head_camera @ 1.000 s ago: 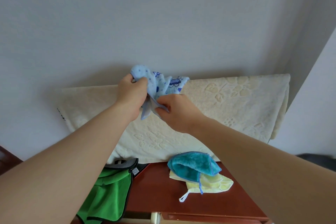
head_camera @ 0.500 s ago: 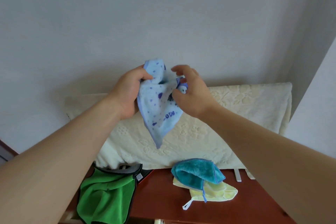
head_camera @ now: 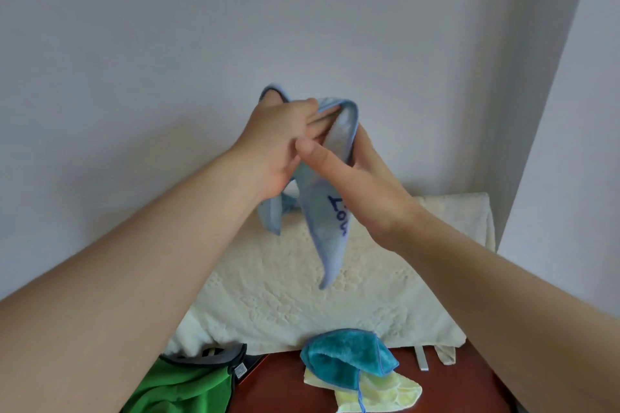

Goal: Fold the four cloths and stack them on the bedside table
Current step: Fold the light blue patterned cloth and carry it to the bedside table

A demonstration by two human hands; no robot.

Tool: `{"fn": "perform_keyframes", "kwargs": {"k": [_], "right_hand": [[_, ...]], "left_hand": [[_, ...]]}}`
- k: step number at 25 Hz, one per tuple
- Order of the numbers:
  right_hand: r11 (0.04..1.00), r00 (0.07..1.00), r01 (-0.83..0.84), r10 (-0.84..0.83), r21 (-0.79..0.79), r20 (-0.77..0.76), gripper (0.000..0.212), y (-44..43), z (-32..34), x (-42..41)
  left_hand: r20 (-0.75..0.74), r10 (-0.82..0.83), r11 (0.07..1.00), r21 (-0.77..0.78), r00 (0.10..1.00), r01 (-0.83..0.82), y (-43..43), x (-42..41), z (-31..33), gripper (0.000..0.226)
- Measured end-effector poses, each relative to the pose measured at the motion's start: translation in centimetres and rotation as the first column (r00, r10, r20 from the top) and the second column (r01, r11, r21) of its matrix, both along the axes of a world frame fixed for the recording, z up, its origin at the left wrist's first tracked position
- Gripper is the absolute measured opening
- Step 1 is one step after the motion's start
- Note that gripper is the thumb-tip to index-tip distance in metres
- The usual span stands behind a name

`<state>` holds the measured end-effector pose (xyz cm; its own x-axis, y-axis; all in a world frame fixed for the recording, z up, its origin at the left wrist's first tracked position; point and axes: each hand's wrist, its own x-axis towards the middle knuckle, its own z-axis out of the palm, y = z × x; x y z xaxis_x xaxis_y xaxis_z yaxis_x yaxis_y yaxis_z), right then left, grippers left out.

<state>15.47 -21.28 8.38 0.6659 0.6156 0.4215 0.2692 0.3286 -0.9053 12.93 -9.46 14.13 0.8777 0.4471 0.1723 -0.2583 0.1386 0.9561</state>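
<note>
Soft even daylight, faint shadows on the wall, wide-angle stretching at edges, slight softness

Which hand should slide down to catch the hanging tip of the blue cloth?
Probably the right hand: it sits lower, alongside the hanging tail of the blue cloth, while the left hand grips the top fold.

Mid-frame, the left hand (head_camera: 275, 147) and right hand (head_camera: 365, 188) hold the raised cloth (head_camera: 330, 235). On the table (head_camera: 278, 386) below, the upper cloth (head_camera: 345, 359) overlies the lower cloth (head_camera: 385, 394), with the third cloth (head_camera: 181, 386) at lower left.
</note>
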Motion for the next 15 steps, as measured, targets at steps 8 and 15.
{"fn": "perform_keyframes", "kwargs": {"k": [8, 15], "right_hand": [[0.726, 0.667, 0.686, -0.599, -0.052, 0.443, 0.017, -4.1, 3.1, 3.4], [0.702, 0.622, 0.7, -0.691, 0.133, 0.369, 0.026, -6.9, 9.8, 4.7]], "left_hand": [[0.05, -0.042, 0.996, 0.084, 0.998, 0.037, -3.0, 0.9, 3.2, 0.021], [0.306, 0.598, 0.18, 0.85, 0.741, -0.496, 1.7, 0.9, 3.0, 0.101]]}}
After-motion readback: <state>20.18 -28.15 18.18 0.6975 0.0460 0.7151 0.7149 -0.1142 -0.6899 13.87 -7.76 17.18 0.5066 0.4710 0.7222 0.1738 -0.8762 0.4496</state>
